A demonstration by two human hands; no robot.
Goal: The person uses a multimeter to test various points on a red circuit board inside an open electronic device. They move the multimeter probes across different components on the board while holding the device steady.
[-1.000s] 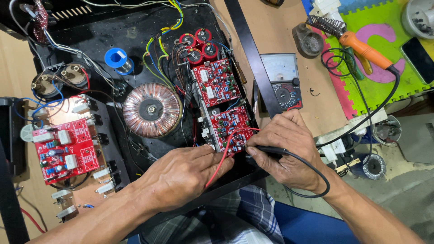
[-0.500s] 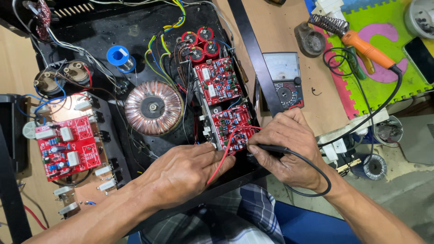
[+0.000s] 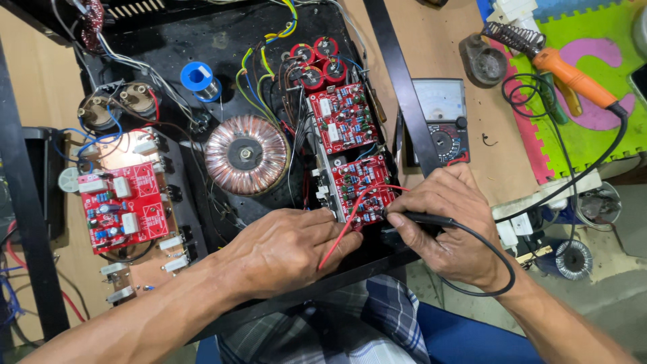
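A wooden bench [image 3: 438, 50] carries an opened black amplifier chassis [image 3: 202, 40], laid flat with its lid off so that every part inside can be reached from above. Near its middle sits a copper-wound ring transformer [image 3: 247, 154], bolted down through its centre; to its right two red circuit boards [image 3: 344, 121] stand in a row along a metal strip, and a third red board [image 3: 123, 205] lies at the left edge of the chassis. An analogue meter [image 3: 441, 121] rests on the bench just right of the chassis, dial up, probably so that its needle can be read at a glance. The right hand [image 3: 451, 226] has its fingers closed on a black probe [image 3: 421, 218], held low like a pen with the tip against the near edge of the lower board [image 3: 360, 192]. The left hand [image 3: 290, 246] lies knuckles-up just beside that board with its fingers curled on a red lead [image 3: 340, 236], which runs up onto the board; the grip seems meant to steady it. An orange-handled soldering iron [image 3: 573, 77] lies parked on a foam mat, well apart.
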